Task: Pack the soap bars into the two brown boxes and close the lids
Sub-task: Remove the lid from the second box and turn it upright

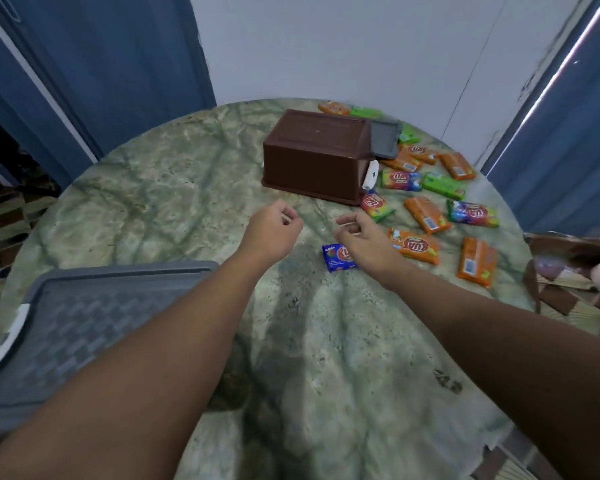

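A brown box (312, 157) lies upside down on the round table, its grey lid (384, 138) sticking out at its right end with a white latch (371, 174). Several wrapped soap bars, orange (426, 214), green (442, 185) and multicoloured (473, 213), lie scattered right of it. A blue-wrapped soap bar (338, 258) lies just under my right hand (362, 237), which hovers with loosely curled fingers and holds nothing. My left hand (274, 228) hangs in front of the box, fingers loosely curled, holding nothing.
A grey lid with a woven pattern (84, 323) covers something at the table's near left edge, under my left forearm. The green marbled table (160, 202) ends in a curved rim. Blue doors stand left and right, with a white wall behind.
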A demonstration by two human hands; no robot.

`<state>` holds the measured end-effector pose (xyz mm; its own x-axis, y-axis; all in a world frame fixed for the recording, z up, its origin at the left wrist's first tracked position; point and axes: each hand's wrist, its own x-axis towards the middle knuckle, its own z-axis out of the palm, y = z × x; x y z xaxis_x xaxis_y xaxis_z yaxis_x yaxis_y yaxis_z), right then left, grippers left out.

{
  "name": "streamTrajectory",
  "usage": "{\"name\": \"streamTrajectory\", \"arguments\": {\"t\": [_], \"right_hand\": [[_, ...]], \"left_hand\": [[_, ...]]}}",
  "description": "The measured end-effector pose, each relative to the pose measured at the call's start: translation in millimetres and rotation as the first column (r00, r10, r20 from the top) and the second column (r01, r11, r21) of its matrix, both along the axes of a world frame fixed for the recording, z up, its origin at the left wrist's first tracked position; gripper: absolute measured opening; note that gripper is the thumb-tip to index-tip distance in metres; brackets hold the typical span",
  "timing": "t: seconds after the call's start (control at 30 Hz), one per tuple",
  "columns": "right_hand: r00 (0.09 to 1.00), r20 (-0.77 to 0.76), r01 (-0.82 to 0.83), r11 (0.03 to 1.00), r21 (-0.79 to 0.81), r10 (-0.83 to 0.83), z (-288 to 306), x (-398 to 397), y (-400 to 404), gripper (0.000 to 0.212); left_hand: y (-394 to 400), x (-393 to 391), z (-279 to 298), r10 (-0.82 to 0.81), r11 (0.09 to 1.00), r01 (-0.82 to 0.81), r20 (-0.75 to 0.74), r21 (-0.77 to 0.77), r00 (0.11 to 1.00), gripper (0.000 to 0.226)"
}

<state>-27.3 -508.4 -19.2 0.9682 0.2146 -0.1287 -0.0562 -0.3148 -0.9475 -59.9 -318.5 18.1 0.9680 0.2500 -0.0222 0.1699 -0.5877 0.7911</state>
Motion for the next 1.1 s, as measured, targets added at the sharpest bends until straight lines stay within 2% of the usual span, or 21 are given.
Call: {"name": "streamTrajectory", "arguments": {"t": [0.1, 0.37, 0.47, 0.6, 0.77, 0.93, 1.1], "right_hand": [[1.0, -0.003, 0.011, 1.0, -0.029, -0.011, 0, 11, -12, 0.023], [1.0, 0.02, 0.018, 0.997, -0.075, -0.017, -2, 57, -45, 0.026], [0.999, 0.035, 0.042, 0.997, -0.068, -0.039, -3, 86, -67, 0.023], [0.999, 0.016, -0.045, 0.992, -0.119, 0.047, -10, 121, -104, 0.023], [0.998, -0.015, -0.064, 0.991, -0.113, 0.063, -14, 163, -139, 0.024], [0.997, -0.006, -0.083, 0.988, -0.131, 0.083, -2, 201, -158, 0.023], [1.0, -0.003, -0.009, 0.996, -0.093, 0.009, -6, 231, -163, 0.016]], "left_hand": [[-10, 12, -6, -0.03, 1.0, 0.03, -0.02, -0.007, 0.999, 0.007], [-49, 49, -11, -0.081, 0.996, 0.082, -0.05, 0.018, 0.995, 0.023], [-69, 74, -14, -0.061, 0.998, 0.062, -0.046, 0.029, 0.997, 0.021], [-109, 102, -21, -0.001, 0.999, 0.004, -0.054, 0.051, 0.999, 0.015], [-156, 135, -18, 0.065, 0.996, -0.061, -0.062, 0.066, 0.996, 0.014], [-183, 171, -9, 0.069, 0.993, -0.061, -0.085, 0.102, 0.994, 0.019], [-197, 204, -16, 0.008, 0.998, 0.001, -0.127, 0.069, 0.992, 0.02]]}}
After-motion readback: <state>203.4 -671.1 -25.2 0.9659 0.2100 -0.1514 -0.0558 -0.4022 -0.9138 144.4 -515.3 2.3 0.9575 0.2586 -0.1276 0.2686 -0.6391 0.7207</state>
